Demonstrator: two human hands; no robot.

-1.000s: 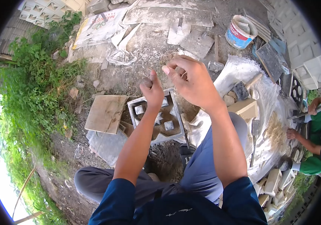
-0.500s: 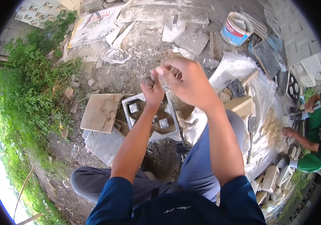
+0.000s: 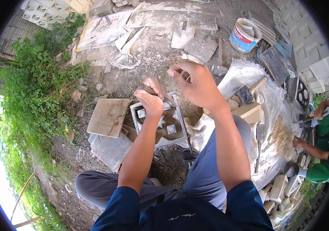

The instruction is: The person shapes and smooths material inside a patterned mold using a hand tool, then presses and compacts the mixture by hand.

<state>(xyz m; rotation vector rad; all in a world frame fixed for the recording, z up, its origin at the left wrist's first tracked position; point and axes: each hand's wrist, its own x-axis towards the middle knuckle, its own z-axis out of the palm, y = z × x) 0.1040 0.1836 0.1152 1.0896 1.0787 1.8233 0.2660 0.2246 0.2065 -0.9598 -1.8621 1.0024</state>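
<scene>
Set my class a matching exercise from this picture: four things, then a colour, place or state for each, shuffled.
1. right hand
2. square frame
3. bucket
4. wooden board

A. red and blue outside
B. pale squares inside
C. brown, left of the frame
D. raised, fingers bent

Pairs: 1-D, 2-B, 3-A, 4-C

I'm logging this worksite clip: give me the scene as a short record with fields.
Left hand: fingers bent, near the far edge of the tray; contents unclear
Right hand: raised beside the left; thumb near fingertips; contents unclear
Tray: grey rim, pale raised blocks inside
Left of tray: brown board
Upper right: bucket
Far right: another person's hand
</scene>
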